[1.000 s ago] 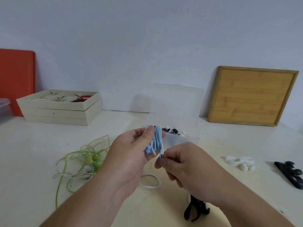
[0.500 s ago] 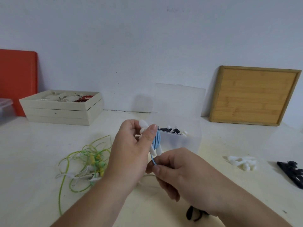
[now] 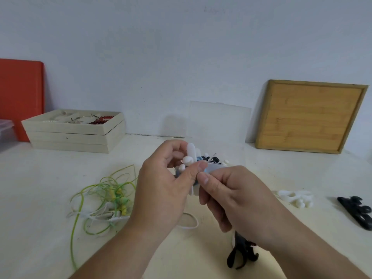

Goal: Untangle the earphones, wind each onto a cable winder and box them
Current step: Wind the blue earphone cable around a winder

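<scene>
Pale wall and a cream table frame the work. Both hands are raised above the table's middle, just in front of the clear box, which stands open with its lid upright and some dark pieces already inside. Holding the work this close to the box suggests the bundle is nearly ready to go in.

The left hand curls round a white cable winder, thumb pressed across its front, so the winder stays steady while the turns are finished. The blue earphone is wound on it. Only slivers of blue show between the left thumb and the curled fingers, with white buds poking out above the knuckles.

The right hand pinches thumb to forefinger right beside the left thumb tip, apparently on the last bit of blue cable, probably tucking the end; the contact itself is too small to see clearly.

To the left lies the green and white tangle, not yet sorted. A spare white winder and a black winder wait on the right, within reach for the next sets.
</scene>
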Demonstrator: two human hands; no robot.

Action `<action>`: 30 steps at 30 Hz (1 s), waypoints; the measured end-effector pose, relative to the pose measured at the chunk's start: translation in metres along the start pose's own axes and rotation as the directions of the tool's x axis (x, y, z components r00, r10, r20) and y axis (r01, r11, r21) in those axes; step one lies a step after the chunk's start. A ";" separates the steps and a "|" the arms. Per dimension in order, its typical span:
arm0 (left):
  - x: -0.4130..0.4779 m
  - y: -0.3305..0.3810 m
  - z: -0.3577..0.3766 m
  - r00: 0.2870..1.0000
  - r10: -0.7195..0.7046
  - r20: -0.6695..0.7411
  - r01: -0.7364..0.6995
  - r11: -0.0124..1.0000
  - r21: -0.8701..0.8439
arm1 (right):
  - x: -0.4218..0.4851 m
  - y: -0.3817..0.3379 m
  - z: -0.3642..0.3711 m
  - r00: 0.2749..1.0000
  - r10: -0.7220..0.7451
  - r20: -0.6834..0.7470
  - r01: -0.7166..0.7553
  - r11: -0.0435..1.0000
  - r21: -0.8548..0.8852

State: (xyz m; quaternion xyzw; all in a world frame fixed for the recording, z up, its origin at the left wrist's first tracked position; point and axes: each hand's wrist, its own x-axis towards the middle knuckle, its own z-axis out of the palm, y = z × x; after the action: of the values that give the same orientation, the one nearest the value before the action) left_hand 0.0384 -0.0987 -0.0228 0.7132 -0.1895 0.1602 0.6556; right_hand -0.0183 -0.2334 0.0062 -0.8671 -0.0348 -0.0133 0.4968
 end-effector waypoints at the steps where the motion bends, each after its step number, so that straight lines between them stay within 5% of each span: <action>1: 0.001 0.000 -0.001 1.000 -0.009 0.002 0.009 1.000 -0.019 | 0.001 0.001 0.001 1.000 -0.015 -0.017 0.016 1.000 0.013; 8: 0.001 0.003 -0.006 0.948 -0.080 0.308 0.135 0.978 -0.159 | -0.001 0.000 -0.002 0.995 -0.043 -0.089 0.061 0.976 0.208; 14: 0.002 0.001 -0.010 0.891 -0.134 0.434 0.185 0.980 -0.077 | 0.001 0.002 -0.005 0.987 -0.010 -0.163 0.051 0.967 0.248; 23: -0.001 0.003 -0.011 0.863 -0.137 0.486 0.112 0.990 0.080 | 0.003 0.003 -0.007 0.947 -0.146 -0.285 0.122 0.987 -0.101; 30: 0.001 0.000 -0.011 0.858 -0.104 0.503 0.058 0.992 0.108 | 0.004 0.002 -0.006 0.950 -0.125 -0.286 0.108 0.991 -0.075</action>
State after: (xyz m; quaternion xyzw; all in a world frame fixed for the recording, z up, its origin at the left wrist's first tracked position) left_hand 0.0396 -0.0876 -0.0218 0.7659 -0.3180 -0.0528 0.5563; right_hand -0.0143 -0.2395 0.0076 -0.8663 -0.0124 -0.1705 0.4693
